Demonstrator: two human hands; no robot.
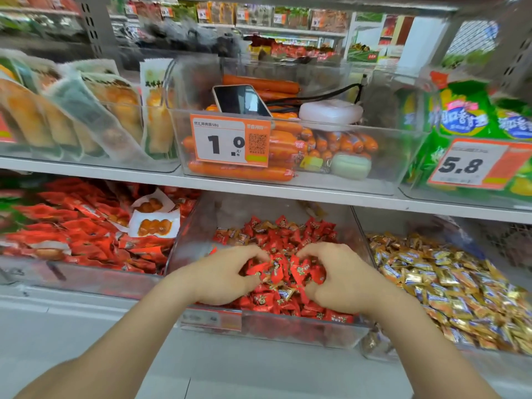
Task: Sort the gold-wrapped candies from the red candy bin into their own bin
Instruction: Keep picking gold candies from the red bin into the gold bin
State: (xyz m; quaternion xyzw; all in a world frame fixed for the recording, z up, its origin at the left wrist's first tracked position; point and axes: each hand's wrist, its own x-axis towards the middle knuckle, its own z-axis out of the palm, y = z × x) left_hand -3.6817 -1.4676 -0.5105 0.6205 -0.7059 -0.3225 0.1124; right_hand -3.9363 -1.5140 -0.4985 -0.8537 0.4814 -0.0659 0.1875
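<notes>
A clear bin (pixel 267 332) on the lower shelf is heaped with red candies (pixel 288 237). A few gold-wrapped candies lie mixed in, one (pixel 286 293) near the front between my hands and others (pixel 239 236) at the back left. Both hands are in this bin. My left hand (pixel 221 273) and my right hand (pixel 339 276) curl their fingers round a mound of red candies (pixel 283 269) between them. To the right, a second clear bin (pixel 374 352) holds the gold-wrapped candies (pixel 449 280).
Left of the red candy bin lie red snack packets (pixel 86 234). On the shelf above, a clear bin of orange sausages (pixel 288 145) carries a 1.0 price tag (pixel 230 141), a phone (pixel 240 100) and a white case (pixel 331 112). Green bags (pixel 466 116) stand at upper right.
</notes>
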